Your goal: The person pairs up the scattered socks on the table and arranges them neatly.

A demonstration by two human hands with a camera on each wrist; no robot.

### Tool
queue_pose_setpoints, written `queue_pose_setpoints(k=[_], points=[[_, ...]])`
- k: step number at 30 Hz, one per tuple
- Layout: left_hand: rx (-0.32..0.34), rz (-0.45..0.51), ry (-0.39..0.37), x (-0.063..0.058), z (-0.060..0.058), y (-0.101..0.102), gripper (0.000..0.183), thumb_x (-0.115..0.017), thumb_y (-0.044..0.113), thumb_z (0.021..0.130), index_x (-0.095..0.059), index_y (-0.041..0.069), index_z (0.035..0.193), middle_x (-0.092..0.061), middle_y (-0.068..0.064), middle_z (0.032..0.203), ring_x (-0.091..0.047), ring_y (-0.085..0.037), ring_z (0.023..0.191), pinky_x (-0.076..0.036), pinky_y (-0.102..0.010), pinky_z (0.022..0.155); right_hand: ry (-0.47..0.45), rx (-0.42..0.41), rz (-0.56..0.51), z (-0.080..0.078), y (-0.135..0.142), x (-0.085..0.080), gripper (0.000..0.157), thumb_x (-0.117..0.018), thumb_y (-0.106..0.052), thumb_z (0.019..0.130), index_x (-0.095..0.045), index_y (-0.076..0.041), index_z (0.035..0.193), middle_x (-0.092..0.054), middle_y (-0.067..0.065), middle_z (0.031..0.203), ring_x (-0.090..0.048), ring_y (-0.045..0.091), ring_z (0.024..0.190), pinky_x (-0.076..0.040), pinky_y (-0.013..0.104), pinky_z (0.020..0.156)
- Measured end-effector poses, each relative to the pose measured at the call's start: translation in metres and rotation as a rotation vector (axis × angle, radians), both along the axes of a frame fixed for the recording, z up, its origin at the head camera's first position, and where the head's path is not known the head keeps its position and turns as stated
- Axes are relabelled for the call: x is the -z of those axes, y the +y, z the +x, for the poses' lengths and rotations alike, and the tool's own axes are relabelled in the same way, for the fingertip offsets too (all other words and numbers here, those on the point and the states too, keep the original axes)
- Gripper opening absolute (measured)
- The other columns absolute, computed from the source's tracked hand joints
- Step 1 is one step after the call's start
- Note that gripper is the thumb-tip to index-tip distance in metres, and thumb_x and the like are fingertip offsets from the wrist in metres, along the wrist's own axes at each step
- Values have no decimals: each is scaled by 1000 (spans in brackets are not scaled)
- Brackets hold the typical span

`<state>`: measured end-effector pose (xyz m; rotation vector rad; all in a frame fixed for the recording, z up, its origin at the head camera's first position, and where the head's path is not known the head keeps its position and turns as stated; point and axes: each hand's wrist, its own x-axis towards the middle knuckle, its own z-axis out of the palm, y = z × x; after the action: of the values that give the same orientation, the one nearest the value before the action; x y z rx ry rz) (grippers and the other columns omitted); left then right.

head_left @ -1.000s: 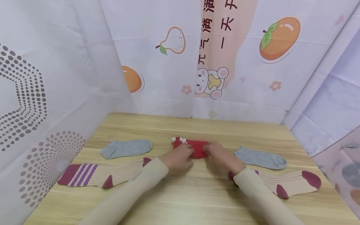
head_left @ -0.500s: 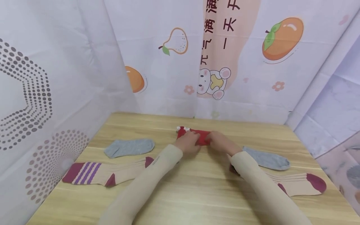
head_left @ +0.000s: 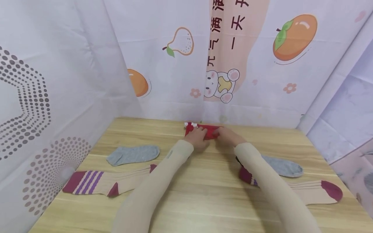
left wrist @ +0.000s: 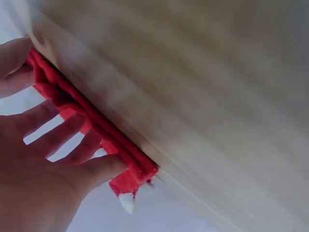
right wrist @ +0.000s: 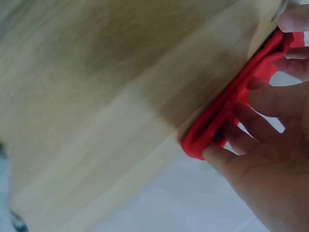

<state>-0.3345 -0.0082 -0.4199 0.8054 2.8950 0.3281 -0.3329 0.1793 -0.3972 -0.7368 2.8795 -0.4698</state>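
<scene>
Red cloth (head_left: pixel 211 132), folded, soft, white trim (head_left: pixel 193 124) at left end: lies near the worktop's (head_left: pixel 209 184) far edge, farther than a second ago. Hands, left (head_left: pixel 197 137) and right (head_left: pixel 229 137): fingers loosely extended, touching the cloth. Curtain (head_left: pixel 172 108), far: "元气", "一天" legible. Left sleeve (head_left: pixel 160 178): small print, illegible. Grey socks (head_left: pixel 135 154), cream ribbed socks (head_left: pixel 128 181): left and right.

On the table (head_left: pixel 198 200) lie: cloth item (head_left: pixel 209 129), 12 o'clock; ankle socks (head_left: pixel 134 154) (head_left: pixel 284 166), 10 and 2; crew socks (head_left: pixel 100 183) (head_left: pixel 316 192), 9 and 3.
</scene>
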Motion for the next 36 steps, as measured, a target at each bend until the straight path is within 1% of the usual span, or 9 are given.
queue_pose_setpoints(k=[6,11,13,17,20,23,30,33,36], points=[[-1,8,2,-4,-14,5,59,-62,40,94,-49,9,142,-50,-10,142,-45,-28,131,-39,-42,110,-1,50,-38,-7,9,7,42,-52,7,86,-66,-2,125,-66,17,124,-56,37,122,-40,50,108],[28,67,-29,-10,-20,2,41,-63,34,93,-58,6,123,-59,-8,120,-55,-22,111,-45,-35,100,42,71,-47,-5,9,4,38,-51,4,89,-65,1,124,-66,19,121,-57,37,120,-41,48,106],[15,58,-33,-9,-20,-1,38,-62,35,94,-59,8,119,-61,-7,117,-56,-21,109,-46,-35,99,77,42,9,-2,5,4,33,-50,0,93,-65,3,123,-67,20,120,-58,39,119,-42,50,105],[-31,31,4,-3,-12,-6,50,-57,43,98,-56,7,134,-54,-11,137,-48,-26,129,-38,-44,111,153,-9,225,6,-5,4,36,-48,-18,102,-60,2,129,-61,22,130,-51,42,126,-38,57,107],[-33,19,73,0,3,-9,59,-52,46,101,-48,6,144,-44,-16,149,-35,-32,141,-29,-49,116,180,7,332,18,-9,6,46,-48,-29,104,-53,-1,140,-50,23,143,-40,44,136,-29,62,111],[-8,3,126,2,27,-15,59,-51,46,101,-46,8,146,-41,-16,151,-33,-35,142,-28,-50,116,176,21,322,38,-10,9,52,-49,-32,104,-46,-2,147,-41,24,151,-31,44,142,-23,62,115],[80,54,118,-7,86,-38,47,-53,43,101,-55,12,137,-48,-11,145,-38,-31,138,-32,-54,113,374,-100,146,97,-13,15,45,-60,-21,98,-54,3,136,-51,29,139,-44,48,132,-32,60,110],[96,89,105,-13,104,-49,47,-52,42,102,-55,12,137,-49,-8,144,-37,-29,139,-28,-54,115,388,-129,74,118,-17,15,43,-65,-19,95,-57,2,132,-54,28,134,-47,48,128,-33,59,109],[115,102,137,-19,116,-59,47,-51,41,103,-54,9,138,-49,-10,144,-37,-30,139,-27,-54,115,370,-137,17,134,-24,12,43,-70,-17,92,-59,1,129,-57,26,131,-51,47,125,-37,58,108]])
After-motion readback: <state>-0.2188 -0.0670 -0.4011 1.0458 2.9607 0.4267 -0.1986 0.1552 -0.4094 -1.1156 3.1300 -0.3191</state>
